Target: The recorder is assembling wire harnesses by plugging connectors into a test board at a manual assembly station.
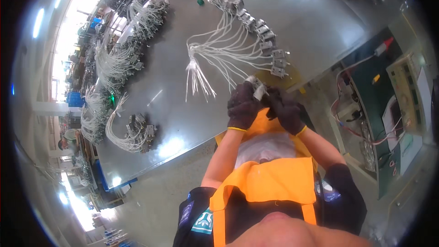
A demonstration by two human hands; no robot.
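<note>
Close to the table's near edge, my left hand [242,106], in a dark glove with a yellow cuff, is closed on a small silver metal connector housing [259,89]. My right hand [287,113], gloved alike, is closed right beside that part. Its fingers hide whatever they grip. Beyond my hands a bundle of white cables [215,51] fans out on the metal table [183,110]. Similar metal housings [264,32] sit at the cable ends in a curved row. The bundle's loose ends [197,80] point toward me.
Heaps of white cables with metal ends [116,59] line the table's left side. A smaller cable bundle [125,139] lies near the left front. A green round thing [200,2] is at the far side. To the right stand a boxy instrument [407,89], wires and scissors [393,167].
</note>
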